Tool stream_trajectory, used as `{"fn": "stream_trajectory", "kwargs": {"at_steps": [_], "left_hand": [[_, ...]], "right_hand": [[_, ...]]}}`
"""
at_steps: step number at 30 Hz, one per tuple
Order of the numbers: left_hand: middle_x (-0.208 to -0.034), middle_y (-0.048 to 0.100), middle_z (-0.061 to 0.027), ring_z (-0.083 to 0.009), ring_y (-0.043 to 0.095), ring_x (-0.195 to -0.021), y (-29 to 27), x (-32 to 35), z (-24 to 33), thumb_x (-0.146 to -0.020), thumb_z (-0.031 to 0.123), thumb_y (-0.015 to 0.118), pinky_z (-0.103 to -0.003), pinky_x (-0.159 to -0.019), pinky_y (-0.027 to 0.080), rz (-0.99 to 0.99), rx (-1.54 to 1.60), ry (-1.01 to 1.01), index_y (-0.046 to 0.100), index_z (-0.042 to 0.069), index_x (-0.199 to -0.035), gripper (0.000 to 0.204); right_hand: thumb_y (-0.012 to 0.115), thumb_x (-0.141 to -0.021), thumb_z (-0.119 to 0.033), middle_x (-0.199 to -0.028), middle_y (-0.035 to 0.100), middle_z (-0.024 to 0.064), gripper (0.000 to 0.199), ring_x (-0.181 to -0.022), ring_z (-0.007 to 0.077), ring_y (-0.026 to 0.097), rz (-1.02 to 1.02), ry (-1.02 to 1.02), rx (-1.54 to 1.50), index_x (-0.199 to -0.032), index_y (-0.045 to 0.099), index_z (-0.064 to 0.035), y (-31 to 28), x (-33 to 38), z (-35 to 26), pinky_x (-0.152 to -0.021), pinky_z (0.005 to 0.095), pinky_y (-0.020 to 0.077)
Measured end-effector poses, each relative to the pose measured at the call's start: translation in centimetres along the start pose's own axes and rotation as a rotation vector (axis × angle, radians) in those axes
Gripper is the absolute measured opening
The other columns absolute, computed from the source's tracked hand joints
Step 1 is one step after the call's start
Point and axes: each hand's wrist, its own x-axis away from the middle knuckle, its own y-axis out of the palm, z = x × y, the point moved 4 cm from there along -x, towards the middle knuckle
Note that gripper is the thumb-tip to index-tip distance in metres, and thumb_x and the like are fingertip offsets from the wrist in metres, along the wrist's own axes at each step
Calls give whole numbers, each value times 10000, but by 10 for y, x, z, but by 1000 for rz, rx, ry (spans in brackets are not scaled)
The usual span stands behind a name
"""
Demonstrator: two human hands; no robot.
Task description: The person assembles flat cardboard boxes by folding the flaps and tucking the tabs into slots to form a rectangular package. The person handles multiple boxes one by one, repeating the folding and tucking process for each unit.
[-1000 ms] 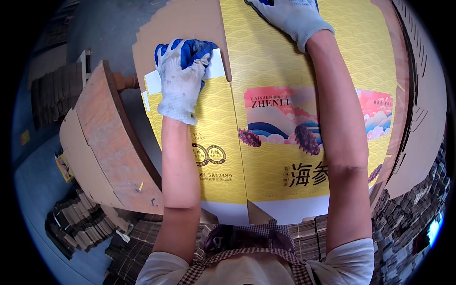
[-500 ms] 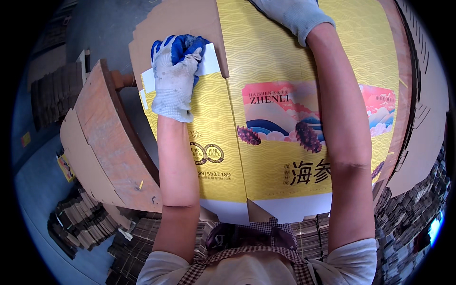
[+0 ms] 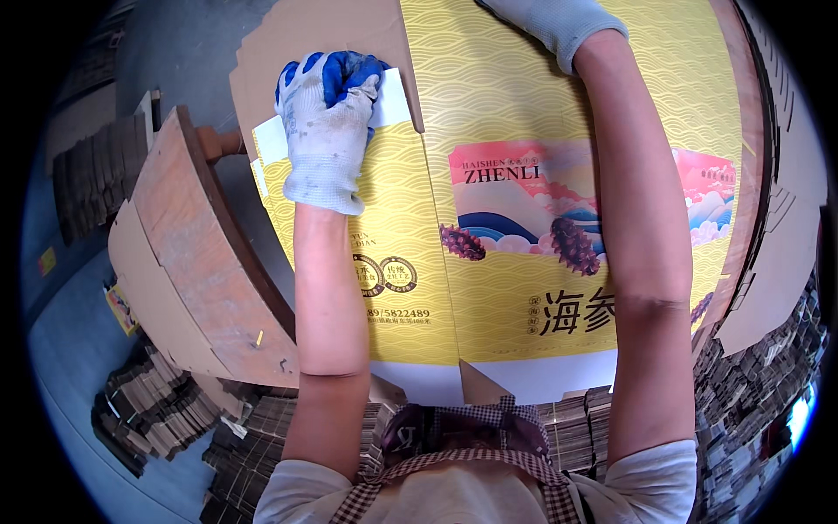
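Left hand, gloved in white knit with blue-coated fingers, is curled at the white upper flap of a flat, yellow wave-patterned cardboard blank; whether it pinches the flap is unclear. Farther out, the right hand has its fingers beyond the view, grip unknown. Uneven pressure might crease or skew the blank, which runs from near the dark checked apron out beneath both hands.
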Motion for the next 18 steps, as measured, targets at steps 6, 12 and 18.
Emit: {"fn": "stream_trajectory", "kwargs": {"at_steps": [6,12,18], "left_hand": [[-872,665,-93,-324,571,-930,1,-2,2,-800,199,737,-444,-877,432,-3,-73,5,745,94,-861,122],[-883,669,-97,-329,570,-936,1,0,-1,-815,207,726,-446,-883,430,14,-11,6,741,88,-863,129],[-878,663,-101,-334,568,-933,1,0,1,-826,213,718,-450,-879,428,32,-12,38,736,84,-859,133]], "right_hand": [[598,-907,-433,-1394,518,161,582,-1343,322,435,-1,2,2,-1344,517,-58,6,-4,4,-1159,530,255],[601,-906,-436,-1386,518,174,588,-1343,326,433,18,1,22,-1341,518,-50,10,-4,7,-1158,525,259],[623,-896,-424,-1368,533,174,575,-1323,328,455,4,7,-43,-1321,528,-49,0,1,1,-1146,516,281]]}}
